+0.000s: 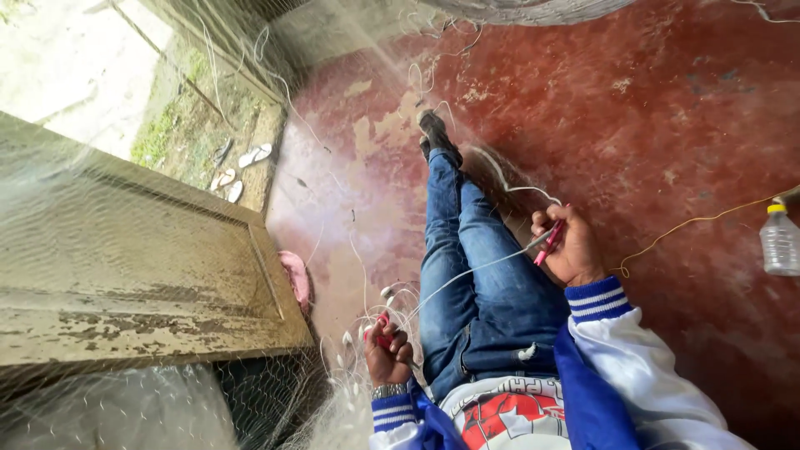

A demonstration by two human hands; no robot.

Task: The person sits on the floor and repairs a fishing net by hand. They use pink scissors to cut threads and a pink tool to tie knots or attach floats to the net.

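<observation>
view: looking down on a seated person, legs in blue jeans (479, 275) stretched out over a red floor (667, 125).
right hand (567, 246): raised beside the right knee, fingers (542, 222) pressed together, pinching a pink needle (548, 242) that points down and to the left.
cord (467, 275): a thin white line, taut, running from the right hand across the jeans down to the left hand.
left hand (387, 350): low by the left hip, fingers (398, 350) curled shut around a small red thing (382, 321) and a bunch of net; what the red thing is, cannot tell.
net (167, 250): fine, pale, see-through mesh, draped over the left half of the view and gathered at the left hand; small white floats (386, 292) hang along its edge just above that hand.
sleeves: white with blue striped cuffs (596, 300); a watch (388, 390) on the left wrist.
door (142, 267): worn, pale wood, seen through the net at left.
bottle (781, 237): clear plastic with a yellow cap, upright on the floor at the right edge, well apart from the hands.
string (692, 223): yellow, lying on the floor from near the right wrist towards the bottle.
sandals (242, 167): pale, lying outside on the ground at upper left.
</observation>
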